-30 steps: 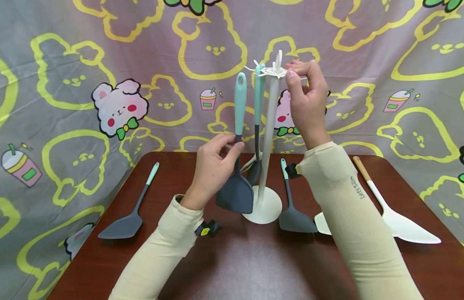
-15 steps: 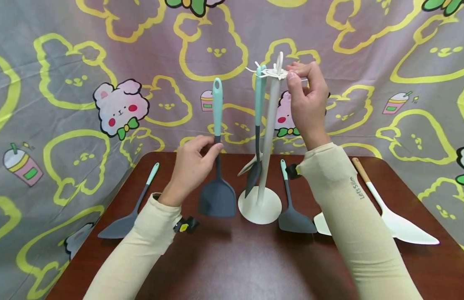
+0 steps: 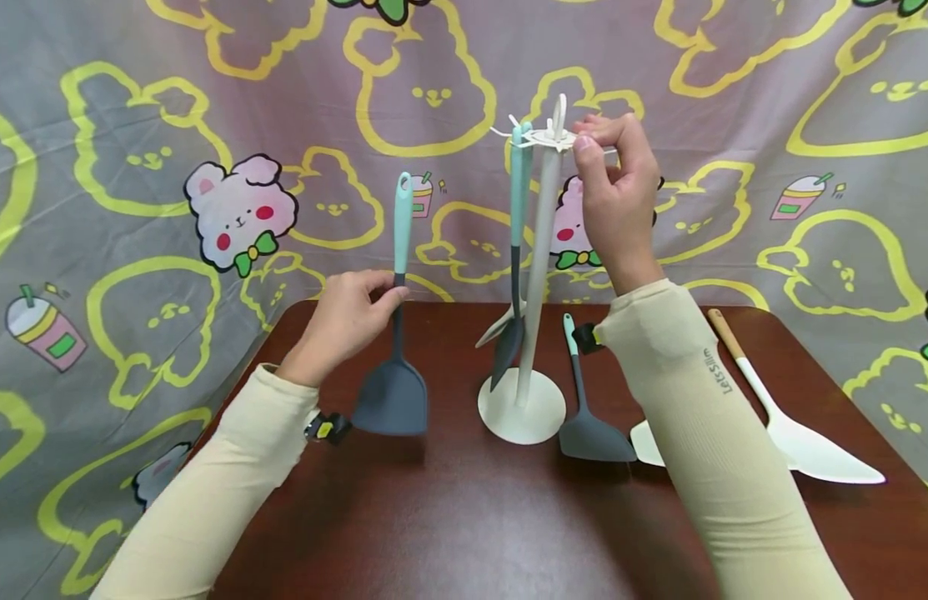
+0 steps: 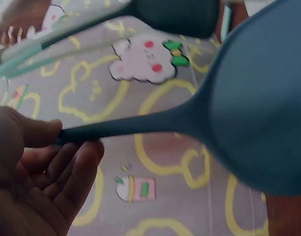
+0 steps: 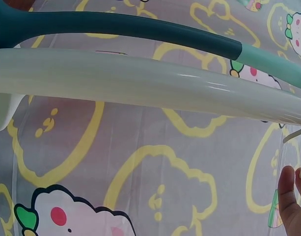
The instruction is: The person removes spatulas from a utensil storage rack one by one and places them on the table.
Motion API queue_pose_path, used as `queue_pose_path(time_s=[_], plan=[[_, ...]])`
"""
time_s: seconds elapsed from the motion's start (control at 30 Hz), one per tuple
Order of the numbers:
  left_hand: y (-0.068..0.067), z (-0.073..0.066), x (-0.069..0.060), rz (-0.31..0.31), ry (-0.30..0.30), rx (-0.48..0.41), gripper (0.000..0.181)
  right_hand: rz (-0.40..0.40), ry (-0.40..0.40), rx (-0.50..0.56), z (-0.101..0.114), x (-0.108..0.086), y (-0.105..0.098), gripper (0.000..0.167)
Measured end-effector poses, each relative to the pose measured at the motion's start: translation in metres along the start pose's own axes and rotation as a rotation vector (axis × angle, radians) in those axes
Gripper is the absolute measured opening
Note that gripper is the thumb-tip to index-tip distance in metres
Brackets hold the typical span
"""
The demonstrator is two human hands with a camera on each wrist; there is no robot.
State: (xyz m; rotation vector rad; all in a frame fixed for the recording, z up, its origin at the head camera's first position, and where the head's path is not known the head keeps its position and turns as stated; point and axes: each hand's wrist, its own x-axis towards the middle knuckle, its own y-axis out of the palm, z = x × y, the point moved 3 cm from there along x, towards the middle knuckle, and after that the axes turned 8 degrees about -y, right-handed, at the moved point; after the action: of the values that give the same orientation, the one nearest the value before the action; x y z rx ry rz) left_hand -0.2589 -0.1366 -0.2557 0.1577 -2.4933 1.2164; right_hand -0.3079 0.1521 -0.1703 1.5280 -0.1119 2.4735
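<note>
Mint and dark grey: spatula (image 3: 392, 398) upright, blade down, over the left part of the desk (image 3: 464, 517), well apart from the white stand (image 3: 537, 275). Cannot tell whether its lower edge clears the wood.

Left hand (image 3: 348, 315): grip pinching, thumb against fingers, on the thin dark neck just below the mint handle (image 3: 402, 229). Right hand (image 3: 621, 196): grip pinching the hooked top of the stand at its right side.

Handling, by judgement: light, likely silicone or nylon; neck fairly stiff, blade edge perhaps a little bendy. Not fragile. Smooth neck could swivel in so small a pinch, the wide blade turning it. Best hold: the neck under the handle, leaving the holed end free, or the handle itself for more control. Stand looks slim and tippy; a steady hand at the top helps.

Nearby: mint-handled utensil (image 3: 517, 200) hanging at the stand's left side. On the desk, right of the stand: dark turner (image 3: 594, 439), then white spatula (image 3: 816, 450) with wooden handle, partly behind the right sleeve (image 3: 704, 400). Patterned cloth (image 3: 433, 75) behind.
</note>
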Motion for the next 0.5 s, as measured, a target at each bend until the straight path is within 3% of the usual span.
queue_pose_path(time_s=[0.17,0.37,0.5], plan=[[-0.006,0.019,0.007,0.080,-0.061,0.093,0.026,0.011,0.030,-0.018,-0.001,0.001,0.001,0.009],[-0.007,0.044,0.016,0.149,-0.133,0.137,0.038,0.011,0.045,-0.035,-0.001,0.001,0.000,0.010],[-0.007,0.061,0.018,0.190,-0.203,0.159,0.041,0.006,0.005,-0.010,0.001,0.000,0.001,0.011]])
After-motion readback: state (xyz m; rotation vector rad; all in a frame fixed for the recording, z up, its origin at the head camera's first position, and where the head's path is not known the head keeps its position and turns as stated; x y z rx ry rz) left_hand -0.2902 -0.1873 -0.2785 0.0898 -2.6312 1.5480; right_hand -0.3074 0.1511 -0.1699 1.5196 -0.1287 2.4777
